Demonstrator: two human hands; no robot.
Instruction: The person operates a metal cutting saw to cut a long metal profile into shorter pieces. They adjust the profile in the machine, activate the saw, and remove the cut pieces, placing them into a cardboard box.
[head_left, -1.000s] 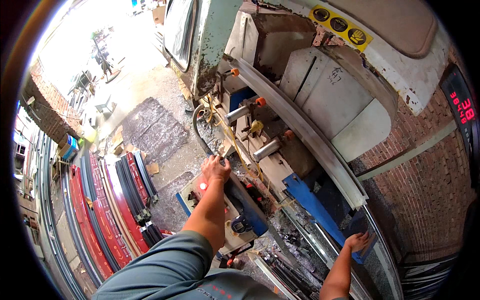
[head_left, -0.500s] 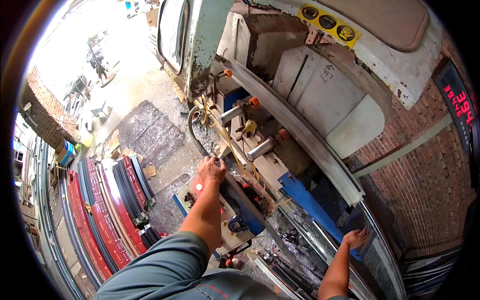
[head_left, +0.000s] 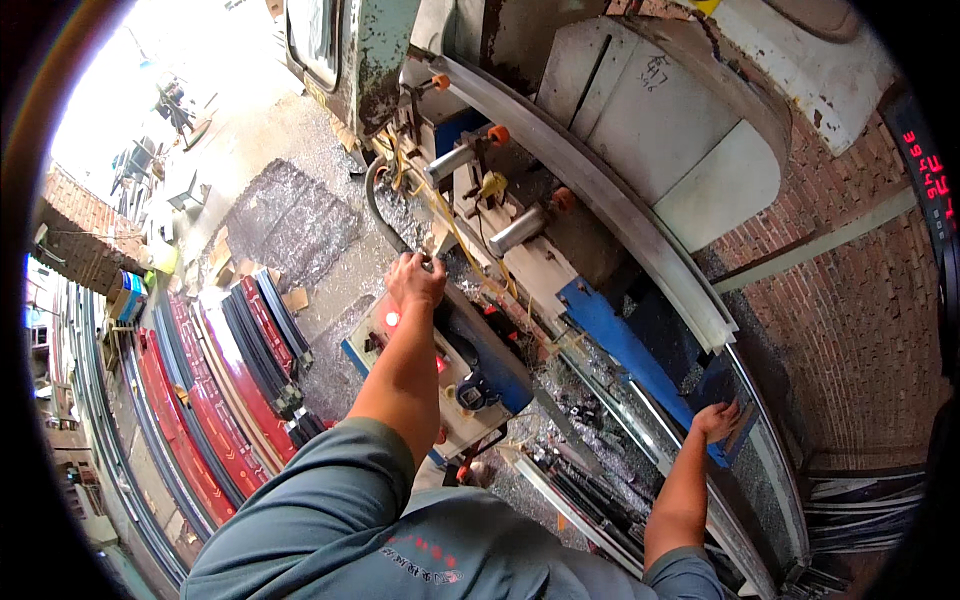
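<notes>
Brick wall (head_left: 830, 330) at right. Left hand (head_left: 416, 283), fingers curled, rests on control box (head_left: 503, 374), far end; right hand (head_left: 714, 424), fingers partly extended, at blue bracket (head_left: 636, 358), near end. Cannot tell whether either grips. Both objects probably stiff, heavy; best held by edges.

A long channel of smooth, dull-silver metal (head_left: 610, 195) runs along the right side of a machine bed (head_left: 540, 268) with a matt, scuffed tan top, above which two polished metal cylinders (head_left: 518, 230) gleam, with a blue-painted metal bracket (head_left: 620, 345) at the bed's near end. Off its left edge, a control box (head_left: 465, 427) shows a matt, pale, marked top beside a worker's matt grey cloth shirt (head_left: 310, 480). Glossy red strips (head_left: 200, 425) contrast with a rough brick wall (head_left: 830, 350) and the machine's flaking painted metal casing (head_left: 383, 65).
</notes>
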